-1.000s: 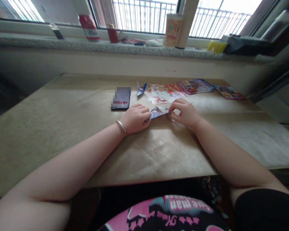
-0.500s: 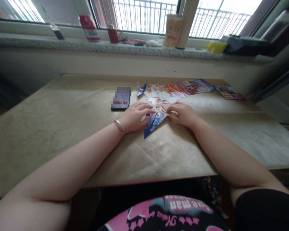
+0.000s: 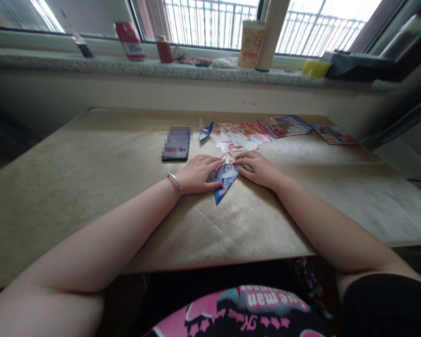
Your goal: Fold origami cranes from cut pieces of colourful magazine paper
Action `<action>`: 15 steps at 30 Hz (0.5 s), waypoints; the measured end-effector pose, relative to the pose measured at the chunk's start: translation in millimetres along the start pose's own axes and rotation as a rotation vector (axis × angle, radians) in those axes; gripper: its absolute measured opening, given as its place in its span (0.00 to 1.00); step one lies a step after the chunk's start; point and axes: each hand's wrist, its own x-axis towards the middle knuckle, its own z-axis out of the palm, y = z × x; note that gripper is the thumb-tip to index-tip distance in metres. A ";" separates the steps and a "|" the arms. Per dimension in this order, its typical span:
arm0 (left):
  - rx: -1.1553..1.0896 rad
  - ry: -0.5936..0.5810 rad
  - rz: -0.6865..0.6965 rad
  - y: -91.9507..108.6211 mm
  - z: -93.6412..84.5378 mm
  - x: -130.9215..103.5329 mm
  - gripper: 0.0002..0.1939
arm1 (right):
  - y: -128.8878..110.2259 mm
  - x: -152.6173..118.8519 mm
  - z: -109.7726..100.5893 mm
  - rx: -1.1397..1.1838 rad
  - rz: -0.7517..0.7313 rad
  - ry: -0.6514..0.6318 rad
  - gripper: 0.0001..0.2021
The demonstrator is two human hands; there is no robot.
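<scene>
- Blue, white-patterned paper folded to a point (image 3: 228,177) is lying on the tan, leathery tabletop (image 3: 73,178) between the person's hands, its tip aiming towards the body.
- Bare left hand (image 3: 200,174) is spreading over the paper's left side, thumb and fingers reaching out, unclenched, pressing.
- Bare right hand (image 3: 259,169) is touching the opposite edge with loosely bent fingers; whether those tips are pinching or only resting, I cannot tell from here.
- Both hands are steadying the piece, so its creased shape is seemingly lying fairly flat.
- Red-and-white printed sheets (image 3: 243,135) are fanning out just beyond; a small blue folded paper piece (image 3: 206,131) and a dark, flat phone (image 3: 177,145) are sitting nearby.
- Along the speckled stone sill (image 3: 101,65), a red-and-white can (image 3: 129,41), a small red bottle (image 3: 164,50) and a colourful patterned cup (image 3: 251,46) are standing, their sides hiding any contents.
</scene>
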 end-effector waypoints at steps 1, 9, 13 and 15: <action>0.001 -0.003 -0.006 0.2 -0.1 -0.1 0.38 | -1.1 0.4 0.7 0.021 -0.003 0.001 0.14; 0.018 -0.038 -0.014 2.0 -3.3 -0.6 0.31 | 0.5 2.2 0.5 0.221 0.095 0.055 0.11; 0.037 -0.038 -0.017 1.7 -2.5 -0.1 0.30 | 1.5 2.4 -2.7 0.338 0.227 0.037 0.14; 0.041 -0.036 -0.019 1.5 -1.7 0.0 0.29 | 1.3 2.3 -5.7 0.383 0.257 0.013 0.18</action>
